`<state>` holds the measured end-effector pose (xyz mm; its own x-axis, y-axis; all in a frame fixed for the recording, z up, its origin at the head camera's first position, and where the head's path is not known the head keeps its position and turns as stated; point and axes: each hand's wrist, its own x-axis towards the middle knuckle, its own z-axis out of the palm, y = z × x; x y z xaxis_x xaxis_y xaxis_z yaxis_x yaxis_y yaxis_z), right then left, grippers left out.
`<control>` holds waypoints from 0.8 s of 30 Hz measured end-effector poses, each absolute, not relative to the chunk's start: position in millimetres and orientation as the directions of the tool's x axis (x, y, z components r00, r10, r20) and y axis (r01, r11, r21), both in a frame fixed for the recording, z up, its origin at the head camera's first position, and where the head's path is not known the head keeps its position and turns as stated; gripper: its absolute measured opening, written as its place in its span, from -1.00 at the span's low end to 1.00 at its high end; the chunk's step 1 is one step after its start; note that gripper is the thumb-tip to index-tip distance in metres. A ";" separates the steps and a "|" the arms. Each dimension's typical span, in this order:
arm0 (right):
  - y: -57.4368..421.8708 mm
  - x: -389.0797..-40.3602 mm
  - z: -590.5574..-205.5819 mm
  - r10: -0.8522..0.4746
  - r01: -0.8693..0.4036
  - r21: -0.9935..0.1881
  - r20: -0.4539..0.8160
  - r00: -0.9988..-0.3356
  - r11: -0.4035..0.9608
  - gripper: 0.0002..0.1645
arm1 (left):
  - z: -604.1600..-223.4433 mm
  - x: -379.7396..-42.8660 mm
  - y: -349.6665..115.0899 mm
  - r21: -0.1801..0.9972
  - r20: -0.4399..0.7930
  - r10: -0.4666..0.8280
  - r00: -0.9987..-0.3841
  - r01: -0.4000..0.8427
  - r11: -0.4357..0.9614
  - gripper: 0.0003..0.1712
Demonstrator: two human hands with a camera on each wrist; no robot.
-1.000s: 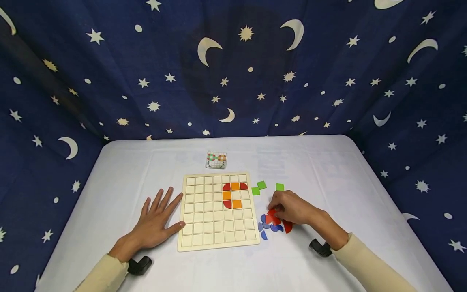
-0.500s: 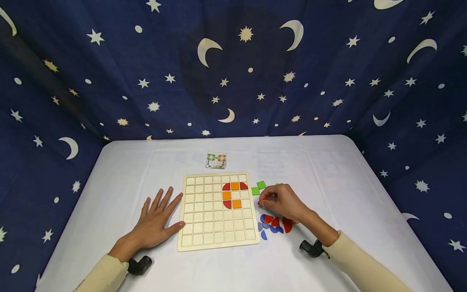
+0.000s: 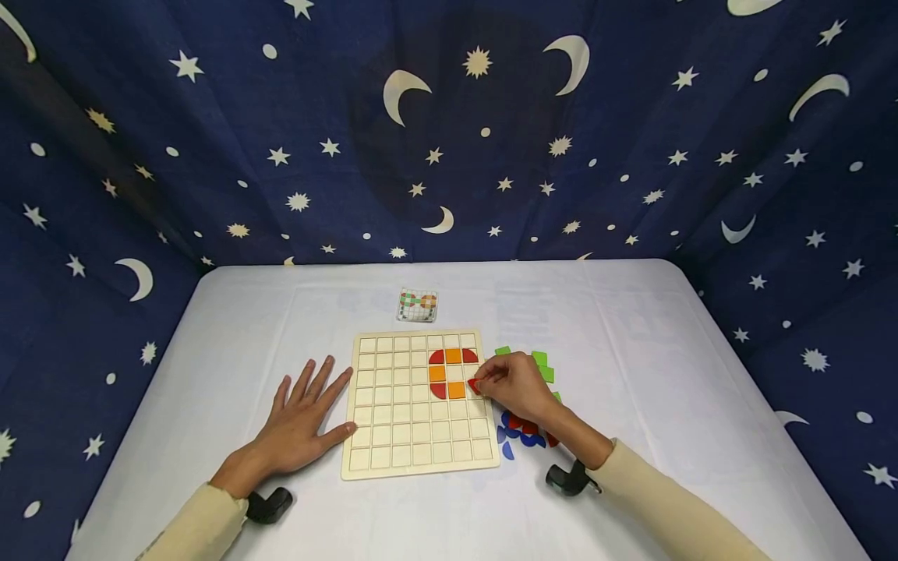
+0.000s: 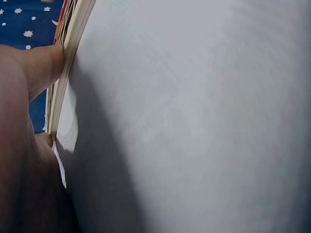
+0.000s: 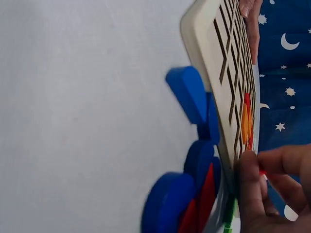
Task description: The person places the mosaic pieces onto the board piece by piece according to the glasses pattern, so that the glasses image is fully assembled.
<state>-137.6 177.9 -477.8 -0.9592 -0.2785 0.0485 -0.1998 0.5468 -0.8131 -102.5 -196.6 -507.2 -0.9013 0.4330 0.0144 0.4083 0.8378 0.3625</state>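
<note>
A wooden grid board lies on the white table. Red quarter-circle tiles and orange square tiles fill several cells near its upper right. My right hand pinches a red quarter-circle tile between thumb and fingertips, at the board's right edge beside the lower orange square. My left hand lies flat with fingers spread, its thumb and index fingertip at the board's left edge. In the left wrist view, the thumb touches the board's side.
Blue pieces and red pieces are heaped right of the board, partly under the right forearm. Green square tiles lie behind the right hand. A small pattern card sits beyond the board. A dark star-patterned curtain surrounds the table.
My right hand has picked a red tile from the heap and carried it up and left to the board's right edge. The left hand has stayed in place.
</note>
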 end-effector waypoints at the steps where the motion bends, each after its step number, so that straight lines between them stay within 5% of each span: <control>1: 177.0 -137.2 -478.1 -0.275 -0.192 -0.815 0.041 -0.961 0.547 -0.85 | -507.5 -102.8 -196.8 0.361 0.016 0.433 -0.901 0.409 0.838 -0.05; 24: 182.2 -139.4 -476.7 -0.539 -0.460 -0.605 0.060 -0.840 0.650 -0.74 | -505.4 -101.4 -196.3 0.360 0.015 0.429 -0.903 0.405 0.840 -0.05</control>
<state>-139.4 182.2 -476.7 -0.8402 -0.5389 0.0603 -0.4603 0.6501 -0.6046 -101.4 -196.3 -505.4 -0.9030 0.4293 0.0147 0.4053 0.8402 0.3603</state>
